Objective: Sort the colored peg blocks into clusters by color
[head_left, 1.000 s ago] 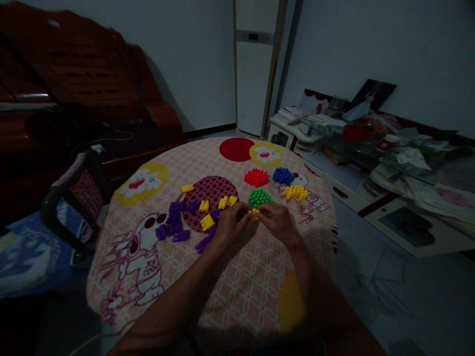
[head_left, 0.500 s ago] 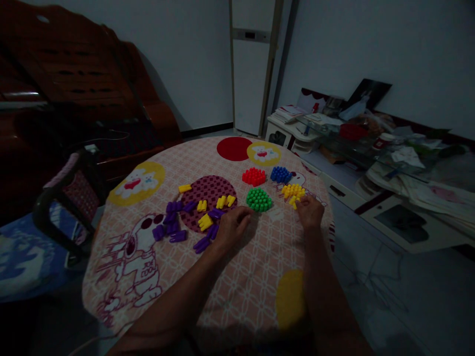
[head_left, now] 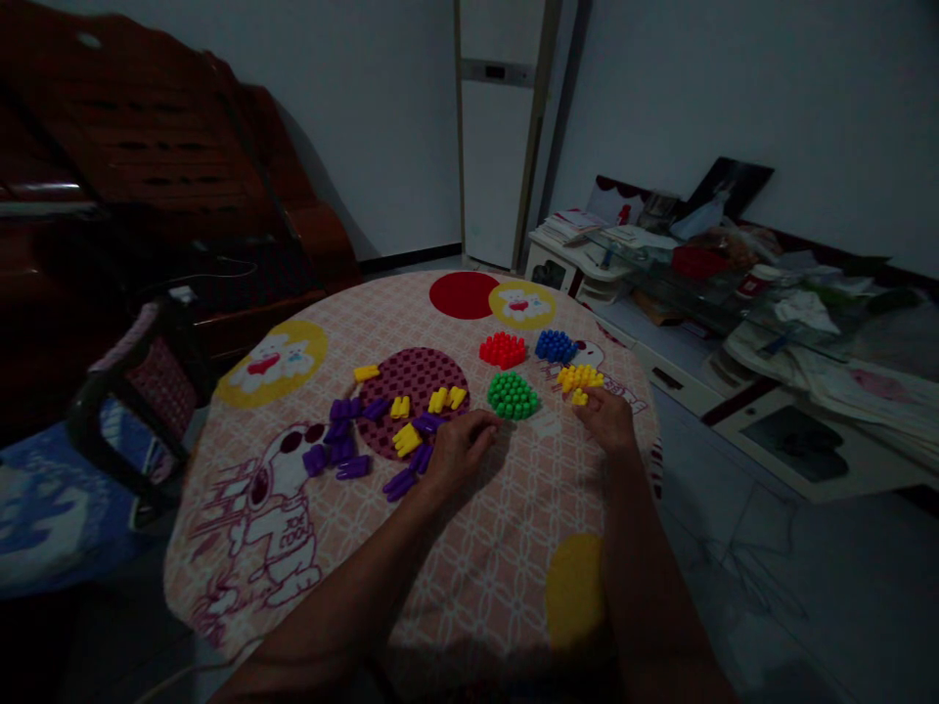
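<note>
My right hand (head_left: pixel 607 418) pinches a small yellow plastic block (head_left: pixel 579 397) between thumb and fingers, just in front of a cluster of yellow blocks (head_left: pixel 583 376). My left hand (head_left: pixel 464 445) rests on the cloth with curled fingers, and nothing shows in them. Just beyond its fingertips sits a cluster of green blocks (head_left: pixel 513 395). A red cluster (head_left: pixel 503 349) and a blue cluster (head_left: pixel 556 345) stand farther back. Left of my left hand lie loose purple blocks (head_left: pixel 352 467) and several loose yellow blocks (head_left: pixel 406 440).
A patterned cloth covers the round table (head_left: pixel 514 548). On the left are a chair (head_left: pixel 139 391) and a wooden sofa (head_left: pixel 168 166). A cluttered glass-topped cabinet (head_left: pixel 675 264) runs along the right wall. A tall white air conditioner (head_left: pixel 495 156) stands in the corner.
My right hand has shifted slightly left with the yellow block, which now appears tilted differently and a little higher. My left hand has hardly moved.
</note>
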The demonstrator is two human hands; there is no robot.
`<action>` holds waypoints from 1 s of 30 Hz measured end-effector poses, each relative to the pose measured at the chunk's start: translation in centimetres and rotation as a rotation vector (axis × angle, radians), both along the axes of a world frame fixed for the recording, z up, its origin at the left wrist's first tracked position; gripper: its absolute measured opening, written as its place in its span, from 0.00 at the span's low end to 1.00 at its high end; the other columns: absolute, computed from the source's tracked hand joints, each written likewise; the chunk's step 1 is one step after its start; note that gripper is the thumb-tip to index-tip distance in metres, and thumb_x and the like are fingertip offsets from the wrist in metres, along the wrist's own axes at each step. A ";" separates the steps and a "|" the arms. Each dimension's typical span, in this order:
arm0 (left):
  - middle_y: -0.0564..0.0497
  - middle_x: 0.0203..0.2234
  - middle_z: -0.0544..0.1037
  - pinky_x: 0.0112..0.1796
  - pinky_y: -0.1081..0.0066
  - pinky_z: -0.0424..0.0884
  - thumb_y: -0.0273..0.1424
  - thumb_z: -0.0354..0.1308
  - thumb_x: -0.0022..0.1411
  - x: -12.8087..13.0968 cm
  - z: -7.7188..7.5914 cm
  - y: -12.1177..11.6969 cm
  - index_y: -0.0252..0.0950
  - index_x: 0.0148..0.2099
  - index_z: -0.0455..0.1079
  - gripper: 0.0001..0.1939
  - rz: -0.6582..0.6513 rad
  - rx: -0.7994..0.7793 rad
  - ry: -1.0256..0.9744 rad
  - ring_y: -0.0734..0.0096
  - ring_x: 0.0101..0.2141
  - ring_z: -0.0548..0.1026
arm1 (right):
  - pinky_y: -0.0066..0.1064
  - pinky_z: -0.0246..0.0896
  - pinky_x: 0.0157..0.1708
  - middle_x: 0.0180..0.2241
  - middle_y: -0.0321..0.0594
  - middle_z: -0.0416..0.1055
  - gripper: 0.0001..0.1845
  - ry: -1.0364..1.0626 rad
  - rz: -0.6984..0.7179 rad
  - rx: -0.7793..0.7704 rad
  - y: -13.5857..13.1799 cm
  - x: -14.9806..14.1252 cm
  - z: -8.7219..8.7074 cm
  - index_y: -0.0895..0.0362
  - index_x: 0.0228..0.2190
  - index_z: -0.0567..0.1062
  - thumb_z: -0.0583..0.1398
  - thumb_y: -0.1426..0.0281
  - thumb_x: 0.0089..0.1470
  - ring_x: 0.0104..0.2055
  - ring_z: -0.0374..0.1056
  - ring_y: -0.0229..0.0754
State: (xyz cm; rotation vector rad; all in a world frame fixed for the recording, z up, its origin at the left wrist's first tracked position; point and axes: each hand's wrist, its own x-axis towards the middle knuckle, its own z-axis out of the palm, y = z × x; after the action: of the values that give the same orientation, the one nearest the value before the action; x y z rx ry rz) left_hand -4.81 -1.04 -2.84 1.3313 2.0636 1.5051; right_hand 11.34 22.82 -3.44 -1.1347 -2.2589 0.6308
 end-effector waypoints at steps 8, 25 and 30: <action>0.51 0.29 0.79 0.33 0.73 0.68 0.29 0.53 0.62 -0.1 0.0 0.0 0.35 0.40 0.76 0.10 0.012 -0.014 -0.004 0.71 0.30 0.74 | 0.29 0.65 0.32 0.28 0.39 0.79 0.11 -0.069 -0.114 -0.089 0.0 0.1 -0.1 0.57 0.32 0.78 0.65 0.63 0.47 0.31 0.74 0.43; 0.51 0.28 0.79 0.32 0.73 0.68 0.28 0.54 0.61 0.1 0.0 0.0 0.35 0.38 0.76 0.09 0.015 -0.034 -0.022 0.71 0.29 0.74 | 0.31 0.61 0.36 0.40 0.47 0.80 0.22 -0.382 -0.220 0.025 -0.9 0.2 1.5 0.56 0.41 0.78 0.67 0.53 0.51 0.42 0.75 0.48; 0.50 0.30 0.80 0.34 0.73 0.69 0.28 0.54 0.61 0.2 0.0 0.0 0.35 0.40 0.77 0.10 0.013 -0.048 -0.041 0.70 0.31 0.76 | 0.32 0.62 0.37 0.41 0.47 0.80 0.21 -0.382 -0.230 0.006 -1.0 0.0 1.4 0.55 0.42 0.78 0.66 0.54 0.52 0.43 0.75 0.49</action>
State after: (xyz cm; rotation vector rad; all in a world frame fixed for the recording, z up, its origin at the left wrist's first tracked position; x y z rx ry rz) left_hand -4.63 -1.00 -2.79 1.2623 2.0734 1.4659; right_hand 11.32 21.78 -2.04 -1.5950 -2.3808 0.3355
